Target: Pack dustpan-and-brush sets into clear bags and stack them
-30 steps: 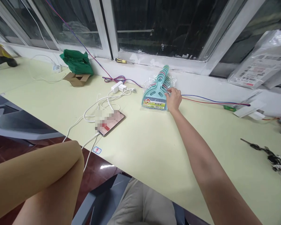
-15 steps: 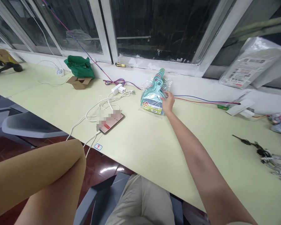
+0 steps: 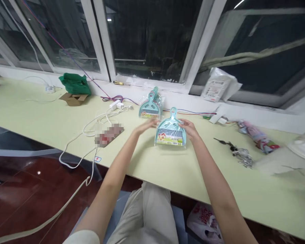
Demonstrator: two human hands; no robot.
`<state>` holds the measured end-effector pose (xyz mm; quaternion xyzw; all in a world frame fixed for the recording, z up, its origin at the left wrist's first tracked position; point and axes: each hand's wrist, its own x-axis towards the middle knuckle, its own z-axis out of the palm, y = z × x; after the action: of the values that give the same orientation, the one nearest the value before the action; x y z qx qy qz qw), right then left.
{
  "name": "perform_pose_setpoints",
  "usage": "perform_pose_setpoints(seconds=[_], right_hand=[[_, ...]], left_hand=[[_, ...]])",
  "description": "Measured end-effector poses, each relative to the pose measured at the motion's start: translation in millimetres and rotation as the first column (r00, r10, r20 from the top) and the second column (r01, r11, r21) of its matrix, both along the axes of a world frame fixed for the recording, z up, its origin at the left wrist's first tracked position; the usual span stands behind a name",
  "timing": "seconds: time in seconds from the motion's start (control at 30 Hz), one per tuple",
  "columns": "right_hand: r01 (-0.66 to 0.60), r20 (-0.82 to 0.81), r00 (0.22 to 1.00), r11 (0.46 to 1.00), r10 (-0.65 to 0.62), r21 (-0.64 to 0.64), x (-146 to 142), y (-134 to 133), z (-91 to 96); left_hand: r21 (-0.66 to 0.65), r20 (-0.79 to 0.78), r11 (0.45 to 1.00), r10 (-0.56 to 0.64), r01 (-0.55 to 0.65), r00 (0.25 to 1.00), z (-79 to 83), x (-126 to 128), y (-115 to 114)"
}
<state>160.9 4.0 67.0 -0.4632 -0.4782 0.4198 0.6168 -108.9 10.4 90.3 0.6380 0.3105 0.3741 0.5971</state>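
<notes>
A light-blue dustpan and brush set (image 3: 173, 126) in clear plastic wrap is upright over the table, with a printed label across its front. My right hand (image 3: 189, 128) grips its right edge, fingers partly behind the pan. My left hand (image 3: 149, 126) is at the left edge, fingers stretched out and somewhat blurred; whether it touches the wrap I cannot tell. Behind it, near the window wall, stands a row of similar wrapped dustpan sets (image 3: 150, 105), handles up.
Left of my hands lie a phone (image 3: 113, 135), partly blurred out, and white charging cables (image 3: 87, 128). Further left, a green bag (image 3: 75, 83) sits by a small cardboard box (image 3: 73, 99). Keys (image 3: 242, 156) and a folded umbrella-like bundle (image 3: 259, 137) lie right. The table (image 3: 152, 166) ends before my lap.
One dustpan set has come away from the row toward me in my right hand. My left arm has swung from the lower left to the set. The view has turned right.
</notes>
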Motion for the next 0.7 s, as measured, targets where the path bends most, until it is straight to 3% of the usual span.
perform_pose_setpoints(seconds=[0.07, 0.13, 0.17, 0.23, 0.27, 0.3, 0.33, 0.4, 0.47, 0.57, 0.7], right_hand=[[-0.007, 0.081, 0.997, 0.996, 0.014, -0.087, 14, -18, 1.3], [0.141, 0.214, 0.969, 0.987, -0.122, -0.076, 21, -38, -0.5], [0.264, 0.287, 0.925, 0.964, -0.249, -0.016, 21, -49, -3.3], [0.462, 0.41, 0.752, 0.856, -0.517, 0.233, 16, -71, -13.0], [0.476, 0.446, 0.686, 0.818, -0.575, 0.323, 11, -81, -19.6], [0.431, 0.485, 0.674, 0.829, -0.558, 0.356, 6, -91, -26.8], [0.354, 0.517, 0.707, 0.874, -0.483, 0.333, 0, -98, -34.0], [0.228, 0.501, 0.824, 0.964, -0.265, 0.134, -10, -105, -46.1], [0.163, 0.366, 0.92, 0.986, -0.138, -0.037, -15, -102, -53.6], [0.171, 0.145, 0.978, 0.974, -0.15, -0.149, -12, -89, -58.4], [0.165, -0.2, 0.958, 0.964, -0.207, -0.207, 5, -80, -61.9]], left_hand=[[-0.116, 0.022, 0.987, -0.111, 0.113, 0.994, -16.4, 37, -10], [-0.223, 0.086, 0.964, -0.131, 0.148, 0.988, -35.9, 69, -19], [-0.243, 0.108, 0.964, -0.087, 0.112, 0.99, -44.9, 80, -21], [-0.29, 0.136, 0.957, 0.026, 0.015, 0.99, -58.6, 93, -21], [-0.312, 0.159, 0.949, 0.085, -0.031, 0.984, -63.1, 94, -18], [-0.336, 0.187, 0.939, 0.141, -0.072, 0.972, -66.1, 93, -16], [-0.357, 0.219, 0.928, 0.197, -0.109, 0.956, -67.9, 91, -12], [-0.387, 0.279, 0.904, 0.303, -0.182, 0.911, -69.0, 84, -8], [-0.4, 0.318, 0.884, 0.38, -0.24, 0.869, -68.5, 79, -7], [-0.407, 0.353, 0.887, 0.371, -0.216, 0.859, -67.7, 77, -11], [-0.432, 0.288, 0.901, 0.181, -0.041, 0.94, -68.5, 82, -19]])
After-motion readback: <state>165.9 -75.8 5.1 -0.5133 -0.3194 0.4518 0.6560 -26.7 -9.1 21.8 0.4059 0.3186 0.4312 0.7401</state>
